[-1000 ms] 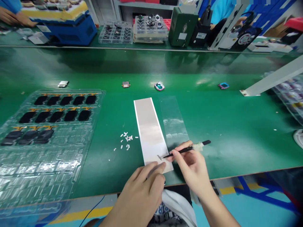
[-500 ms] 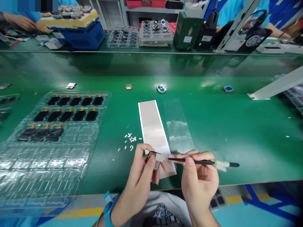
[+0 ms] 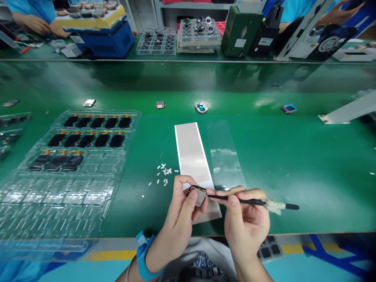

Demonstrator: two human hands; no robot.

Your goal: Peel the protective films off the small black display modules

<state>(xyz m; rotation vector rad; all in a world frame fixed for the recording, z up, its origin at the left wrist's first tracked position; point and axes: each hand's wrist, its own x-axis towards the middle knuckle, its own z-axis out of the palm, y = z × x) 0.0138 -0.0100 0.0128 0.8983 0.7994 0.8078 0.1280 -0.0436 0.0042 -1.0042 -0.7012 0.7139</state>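
Note:
My left hand (image 3: 179,219) grips a small squarish watch screen (image 3: 200,198) with a pale grey back and a dark rim, between thumb and fingers. In my right hand (image 3: 247,223) is a pair of black tweezers (image 3: 254,201), wrapped in pale tape near the back end. Their tips meet the upper right edge of the screen's back. Beneath my hands lies a long grey strip with white edges (image 3: 192,147). Beside it is a clear film strip (image 3: 225,154). Several small white scraps (image 3: 167,171) are scattered left of the grey strip.
At left, a clear plastic tray (image 3: 101,161) carries rows of black screens. A white module (image 3: 89,103), a small grey module (image 3: 160,104) and two watch cases (image 3: 201,107) lie farther back. A raised shelf bears a blue machine (image 3: 102,41) and parts boxes; co-workers sit behind.
A pale flap that stood out from the screen towards the tweezers no longer shows there. The tweezer tips have come left onto the screen's edge. The whole view has shifted slightly.

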